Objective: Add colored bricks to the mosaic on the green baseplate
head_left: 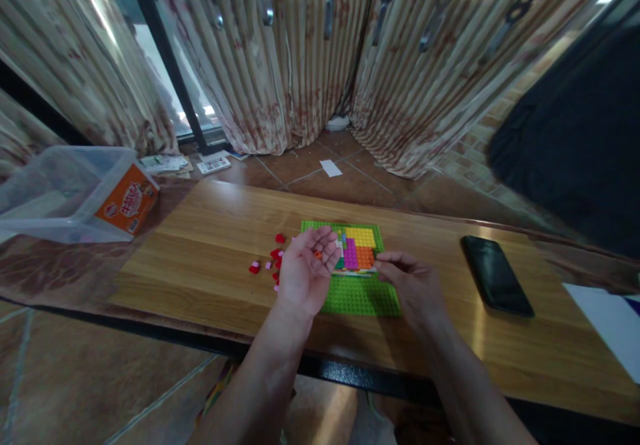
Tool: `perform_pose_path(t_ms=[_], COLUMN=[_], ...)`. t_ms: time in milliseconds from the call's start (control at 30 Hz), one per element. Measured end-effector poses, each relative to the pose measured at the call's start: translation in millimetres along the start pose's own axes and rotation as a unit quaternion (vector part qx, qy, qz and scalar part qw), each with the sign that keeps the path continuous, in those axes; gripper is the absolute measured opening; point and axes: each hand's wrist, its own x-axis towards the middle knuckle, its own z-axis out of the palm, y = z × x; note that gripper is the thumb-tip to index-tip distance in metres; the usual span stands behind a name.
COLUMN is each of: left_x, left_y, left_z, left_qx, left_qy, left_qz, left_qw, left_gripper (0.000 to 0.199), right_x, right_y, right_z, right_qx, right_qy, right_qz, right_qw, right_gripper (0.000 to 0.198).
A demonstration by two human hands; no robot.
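Observation:
My left hand (pixel 309 265) is turned palm up over the left part of the green baseplate (pixel 360 296), fingers loosely curled. A small orange-red toy brick (pixel 318 255) rests in its palm. On the plate is a low build of flat coloured bricks, with yellow bricks (pixel 361 237), magenta bricks (pixel 351 253) and orange bricks (pixel 365 257) on top. My right hand (pixel 407 281) pinches with thumb and forefinger at the right edge of this build; whatever is between the fingertips is too small to make out. Several red and pink bricks (pixel 255 267) lie loose left of my left hand.
A black phone (pixel 497 275) lies on the wooden table (pixel 200 258) to the right, near white paper (pixel 605 325). At the far left stands a clear plastic bin (pixel 70 195) with an orange label. Striped curtains (pixel 320 65) hang behind the table.

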Motion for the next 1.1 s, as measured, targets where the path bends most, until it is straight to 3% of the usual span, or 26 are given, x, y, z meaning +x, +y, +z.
perform_pose_path(t_ms=[100,200,300,400,567,767,867,967,1100], left_x=[-3,-6,-10,-12,-15,-18,-15,-5,9], left_y=[0,-1,-4,-6,-10,-12,-6,-1,-6], left_z=[1,4,7,9,8,9,7,1,-12], left_qx=[-0.009,-0.015,-0.007,0.006,0.047,0.072,0.096,0.148,0.335], left_qy=[-0.028,-0.072,-0.11,-0.135,-0.17,-0.188,-0.144,-0.041,0.045], left_qz=[-0.011,-0.028,-0.055,-0.065,-0.059,-0.042,0.027,0.125,0.209], left_qw=[1.0,0.997,0.992,0.989,0.983,0.979,0.985,0.98,0.918], left_gripper=[0.026,0.031,0.038,0.04,0.041,0.04,0.033,0.026,0.026], right_x=[-5,-15,-28,-37,-39,-39,-34,-24,-9], right_y=[0,-3,-12,-20,-23,-24,-22,-15,-5], right_z=[2,7,15,23,31,30,20,3,-17], right_qx=[-0.025,-0.073,-0.172,-0.251,-0.314,-0.289,-0.249,-0.205,-0.212], right_qy=[0.015,0.028,0.001,-0.065,-0.104,-0.079,-0.02,0.017,0.007], right_qz=[-0.029,-0.117,-0.238,-0.306,-0.33,-0.315,-0.283,-0.219,-0.19], right_qw=[0.999,0.99,0.956,0.916,0.884,0.901,0.926,0.954,0.959], right_gripper=[0.015,0.011,0.011,0.016,0.02,0.013,0.012,0.016,0.018])
